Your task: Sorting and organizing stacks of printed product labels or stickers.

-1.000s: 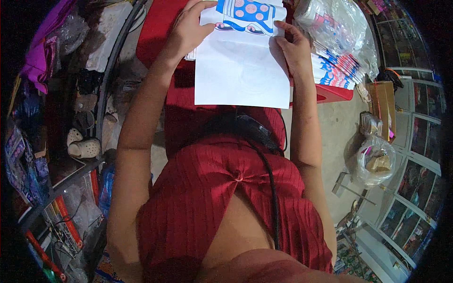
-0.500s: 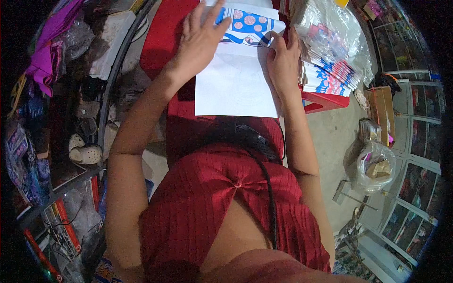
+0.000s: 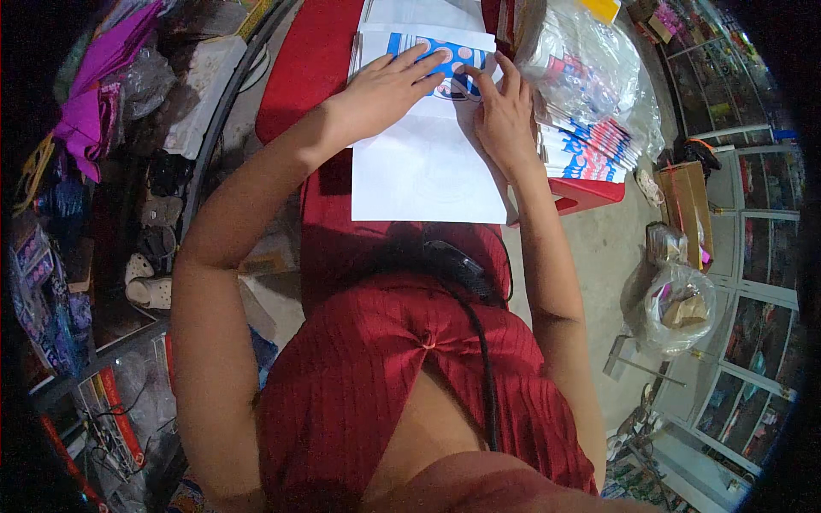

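Note:
A white paper sheet [image 3: 428, 175] lies on a red plastic surface in front of me. Its far end is folded over toward me, so a printed flap [image 3: 463, 56] with a blue band and pink circles faces up. My left hand [image 3: 385, 96] rests flat across the left part of this flap, its fingers stretched out toward the right. At the flap's right edge, my right hand [image 3: 506, 120] touches the paper, with thumb and fingers apart. More white paper [image 3: 419, 13] shows beyond the fold.
To the right, a stack of blue-and-pink printed paper pieces [image 3: 590, 154] lies partly under a clear plastic bag [image 3: 590, 56]. A cardboard box [image 3: 684, 205] and a lined waste bin [image 3: 680, 308] stand on the floor. Crowded shelving [image 3: 192, 94] runs along the left.
My left hand has come down and nearer, now flat on the printed flap. The flap lies lower, and the sheet has shifted slightly toward me. My right hand stays at the right edge.

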Demonstrator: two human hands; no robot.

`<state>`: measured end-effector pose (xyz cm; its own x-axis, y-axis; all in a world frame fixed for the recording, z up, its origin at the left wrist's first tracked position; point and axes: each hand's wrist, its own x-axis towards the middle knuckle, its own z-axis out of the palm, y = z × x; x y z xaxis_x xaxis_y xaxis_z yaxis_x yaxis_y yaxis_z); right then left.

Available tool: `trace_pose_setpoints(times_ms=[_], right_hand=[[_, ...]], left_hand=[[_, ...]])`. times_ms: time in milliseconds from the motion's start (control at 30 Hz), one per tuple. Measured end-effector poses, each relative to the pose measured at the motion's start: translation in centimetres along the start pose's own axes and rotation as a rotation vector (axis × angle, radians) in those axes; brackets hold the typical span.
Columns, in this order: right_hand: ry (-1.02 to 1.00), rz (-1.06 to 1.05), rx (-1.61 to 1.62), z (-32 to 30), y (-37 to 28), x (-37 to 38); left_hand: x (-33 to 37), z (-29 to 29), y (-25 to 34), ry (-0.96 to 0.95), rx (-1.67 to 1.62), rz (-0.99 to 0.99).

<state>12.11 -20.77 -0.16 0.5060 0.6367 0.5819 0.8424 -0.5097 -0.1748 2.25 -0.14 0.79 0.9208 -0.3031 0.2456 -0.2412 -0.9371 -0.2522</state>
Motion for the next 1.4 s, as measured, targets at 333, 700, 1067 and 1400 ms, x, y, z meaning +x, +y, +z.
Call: trace_pose_setpoints(times_ms=[333, 700, 1067, 1400], right_hand=[[-0.093, -0.115, -0.115, -0.3, 0.5, 0.4], [0.018, 0.282, 0.31, -0.2, 2.5, 5.8], [-0.039, 0.484, 1.316, 2.0, 4.6, 6.2], [0.021, 0.173, 0.429, 1.2, 4.5, 4.8]], left_hand=[[-0.2, 0.5, -0.1, -0.117, -0.122, -0.097], [-0.8, 0.3, 1.4, 0.063, -0.063, -0.166], [-0.9, 0.9, 1.0, 0.081, -0.147, -0.115], [-0.8, 0.8, 0.9, -0.051, -0.136, -0.116]])
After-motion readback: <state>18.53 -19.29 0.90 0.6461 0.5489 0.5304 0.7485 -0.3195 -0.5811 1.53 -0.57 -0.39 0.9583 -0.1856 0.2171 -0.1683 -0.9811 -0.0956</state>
